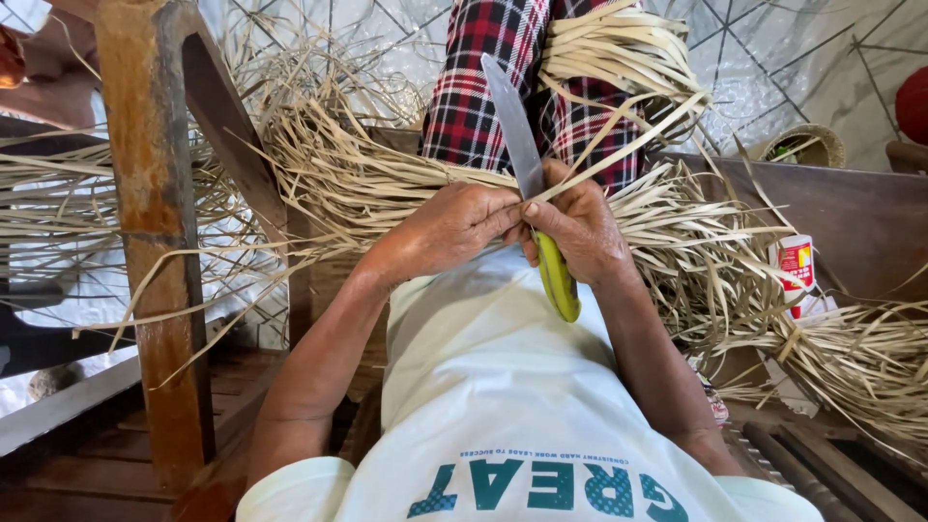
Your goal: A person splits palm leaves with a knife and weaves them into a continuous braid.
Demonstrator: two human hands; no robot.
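At the far left I see a worn wooden post [155, 242] standing upright, with loose pale strips [319, 174] draped behind and past it. My left hand [454, 227] comes up from the near left, forearm angled toward the middle, wrist bent and knuckles toward me; its fingers [498, 217] are curled shut, pinching a single strip right against the blade, though I cannot make out the exact grip because the back of the hand hides the fingertips. Just to its right stands the knife [517, 130], blade pointing away from me and tilted slightly left, its yellow-green handle [559, 280] poking out near me below the palm. My right hand [580, 232] is closed tight round that handle, thumb tip pressed at the base of the blade, forearm running back to the near right. The two hands touch at the middle. Beyond them lies a leg in red checked cloth [474, 87], cut off by the top edge, with a bundle of strips [619, 58] across it. Further right more strips fan out over a dark wooden board [851, 213], beside a small red and white carton [796, 263], partly hidden. A round basket rim [807, 145] sits far right, its contents hard to tell.
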